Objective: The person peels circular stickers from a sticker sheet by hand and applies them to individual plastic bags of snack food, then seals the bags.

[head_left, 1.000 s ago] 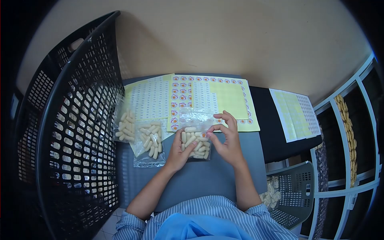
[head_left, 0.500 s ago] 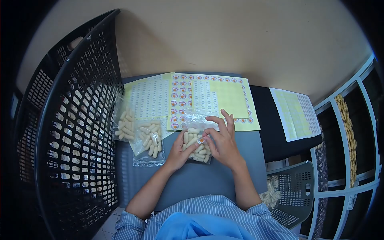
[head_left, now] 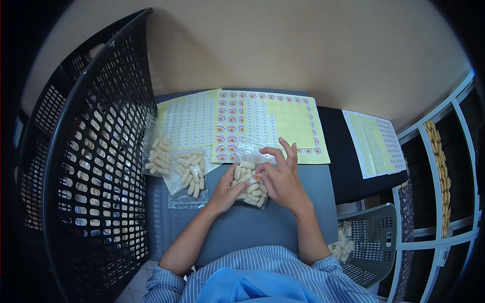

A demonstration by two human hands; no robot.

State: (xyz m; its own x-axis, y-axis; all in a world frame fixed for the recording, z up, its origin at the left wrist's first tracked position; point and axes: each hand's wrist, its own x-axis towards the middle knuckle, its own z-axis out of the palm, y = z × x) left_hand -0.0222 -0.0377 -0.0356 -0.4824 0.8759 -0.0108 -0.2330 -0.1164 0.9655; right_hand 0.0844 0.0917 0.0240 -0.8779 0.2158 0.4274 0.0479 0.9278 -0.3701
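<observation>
A clear plastic bag (head_left: 256,194) of pale, capsule-shaped pieces lies on the grey table in front of me. My left hand (head_left: 227,191) grips its left side, the thumb across the front. At the bag's upper middle is a small round sticker (head_left: 254,179) with an orange centre. The thumb and index finger of my right hand (head_left: 283,179) pinch at this sticker, while the other fingers stay raised. Whether the sticker is fully stuck down cannot be made out. Two similar filled bags, one nearer (head_left: 189,177) and one farther left (head_left: 158,156), lie beside my left hand.
Sticker sheets (head_left: 318,126) spread along the table's back, with one more sheet (head_left: 371,146) on a black surface at right. A tall dark perforated basket (head_left: 108,151) stands on the left. A green basket (head_left: 374,242) holding pale items and a metal rack (head_left: 437,202) are at right.
The bag has tilted slightly between my hands, and the view has shifted a little. Both hands keep nearly the same hold, with the right fingertips still at the sticker.
</observation>
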